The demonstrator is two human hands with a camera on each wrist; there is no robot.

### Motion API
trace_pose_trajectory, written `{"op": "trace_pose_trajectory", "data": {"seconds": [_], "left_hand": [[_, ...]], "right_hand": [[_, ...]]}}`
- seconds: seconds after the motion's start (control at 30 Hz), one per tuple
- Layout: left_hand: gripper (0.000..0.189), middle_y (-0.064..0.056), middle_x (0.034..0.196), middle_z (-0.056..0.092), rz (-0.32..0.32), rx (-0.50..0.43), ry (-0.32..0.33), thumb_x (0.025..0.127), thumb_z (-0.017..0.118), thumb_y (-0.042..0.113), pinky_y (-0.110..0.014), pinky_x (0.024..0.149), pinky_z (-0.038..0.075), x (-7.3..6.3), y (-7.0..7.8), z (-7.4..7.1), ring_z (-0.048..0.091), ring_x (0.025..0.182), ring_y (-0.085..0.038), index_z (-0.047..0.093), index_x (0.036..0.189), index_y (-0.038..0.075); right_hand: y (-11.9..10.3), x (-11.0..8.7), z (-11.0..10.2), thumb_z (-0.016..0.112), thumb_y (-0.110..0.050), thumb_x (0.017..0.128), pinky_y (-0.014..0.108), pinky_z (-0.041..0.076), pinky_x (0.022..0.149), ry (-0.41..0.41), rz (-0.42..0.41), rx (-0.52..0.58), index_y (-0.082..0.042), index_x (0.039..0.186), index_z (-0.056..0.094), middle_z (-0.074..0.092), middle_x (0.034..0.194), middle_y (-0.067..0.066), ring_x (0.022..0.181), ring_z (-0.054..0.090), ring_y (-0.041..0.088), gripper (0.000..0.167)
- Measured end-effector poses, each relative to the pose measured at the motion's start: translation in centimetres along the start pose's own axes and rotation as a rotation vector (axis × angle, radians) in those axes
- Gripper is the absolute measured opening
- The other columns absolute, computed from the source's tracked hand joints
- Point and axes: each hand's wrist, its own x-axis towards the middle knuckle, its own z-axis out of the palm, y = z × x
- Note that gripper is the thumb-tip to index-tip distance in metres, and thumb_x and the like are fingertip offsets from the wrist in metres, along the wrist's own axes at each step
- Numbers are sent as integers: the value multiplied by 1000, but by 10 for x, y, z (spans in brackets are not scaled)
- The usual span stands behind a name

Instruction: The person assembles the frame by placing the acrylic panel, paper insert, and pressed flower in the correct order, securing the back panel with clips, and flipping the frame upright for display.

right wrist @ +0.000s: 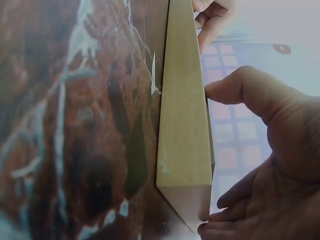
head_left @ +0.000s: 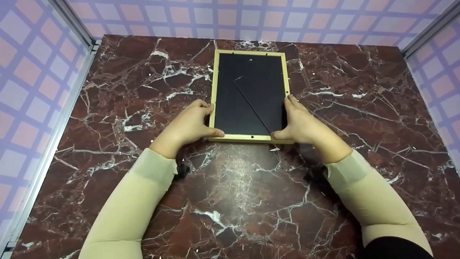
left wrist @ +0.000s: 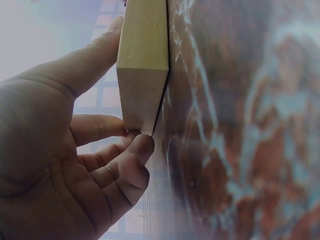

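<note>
A picture frame (head_left: 250,93) with a light wooden border and a black backing lies back side up on the marbled table. A thin diagonal strip (head_left: 253,108) crosses the backing toward the near right corner. My left hand (head_left: 192,122) grips the near left corner, thumb on the near border and fingers bent against the left side. At the near right corner my right hand (head_left: 302,120) holds the frame, its thumb on the border and its fingers along the right side. The wooden edge (left wrist: 145,37) lies close over the tabletop in the left wrist view.
Dark red marble with white veins covers the table (head_left: 230,201). Checked panels (head_left: 237,18) stand behind and on both sides, joined by metal posts at the back corners. Small dark fastener spots (head_left: 252,136) dot the frame's border.
</note>
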Motion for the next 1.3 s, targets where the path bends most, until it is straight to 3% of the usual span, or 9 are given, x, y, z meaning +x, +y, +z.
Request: {"op": "trace_pose_trajectory", "data": {"seconds": [0.33, 0.63, 1.1, 1.3], "left_hand": [[117, -19, 160, 54, 10, -47, 21, 83, 101, 49, -50, 132, 44, 0, 1, 10, 56, 144, -36, 41, 170, -1], [120, -19, 163, 51, 1, -59, 12, 83, 100, 53, -48, 136, 42, -3, 18, 21, 56, 149, -36, 38, 171, -2], [119, -19, 160, 52, 9, -56, 11, 84, 100, 50, -47, 134, 44, -3, 16, 19, 57, 144, -34, 37, 171, -1], [119, -18, 156, 52, 14, -53, 6, 84, 100, 48, -47, 128, 48, -2, 16, 16, 58, 132, -31, 36, 171, -1]], "right_hand": [[15, -4, 8, 92, -42, 85, 64, 11, 145, -21, 25, 107, 10, 177, 0, -3, 185, 38, 175, 4, 53, 140], [23, -9, 0, 90, -41, 86, 64, 12, 145, -43, 32, 62, 16, 174, 1, -3, 185, 39, 174, 6, 55, 137], [20, -5, -2, 89, -36, 85, 62, 13, 145, -51, 39, 85, 14, 175, 1, -4, 185, 38, 174, 8, 54, 135], [19, -2, 0, 90, -32, 83, 61, 10, 146, -33, 52, 139, 12, 175, 0, -4, 185, 36, 175, 6, 52, 136]]}}
